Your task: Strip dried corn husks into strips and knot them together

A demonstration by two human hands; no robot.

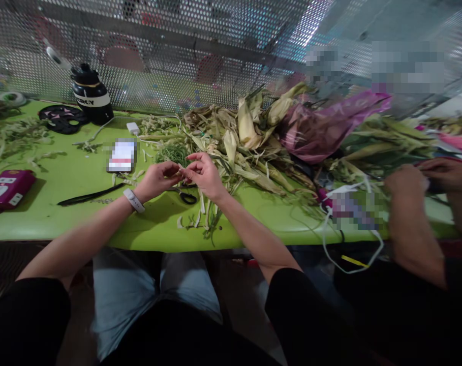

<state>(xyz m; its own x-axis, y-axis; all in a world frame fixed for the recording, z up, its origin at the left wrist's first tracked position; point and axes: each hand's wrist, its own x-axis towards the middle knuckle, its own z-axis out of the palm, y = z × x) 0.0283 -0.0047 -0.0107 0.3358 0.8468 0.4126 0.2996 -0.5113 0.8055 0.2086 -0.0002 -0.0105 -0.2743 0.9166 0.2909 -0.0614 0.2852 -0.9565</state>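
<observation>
A perforated metal screen (158, 91) is set behind a long, bright green counter (78, 223), by which a person in a dark top and blue trousers is seated. At the far left, pale green plant scraps (9, 134) are strewn over the surface, and a magenta box (10, 189) is placed near the front. Farther back, a flat black item with cut-outs (59, 119) is laid beside a black bottle (91, 96) banded in white. Next, a black strap (89, 195) is stretched across bare green surface, below a lit phone (122, 156); a white charger (132, 128) is set just behind the phone.

Near the middle, the left hand (158, 180), with a white band worn at its wrist, is held over the counter, its fingers curled and brought to those of the right hand (208, 178). Whether anything is clamped in either hand cannot be told. Just behind them, a small heap of thin green strands (172, 154) is seen; below, dark scissors (187, 198) are partly covered by the hands. To the right, a large pile of corn husks (249, 162) is spread, topped at its far side by a pink plastic bag (314, 132). At the far right, a white cable (324, 239) is looped over the front edge, near a co-worker's hands (408, 180).
</observation>
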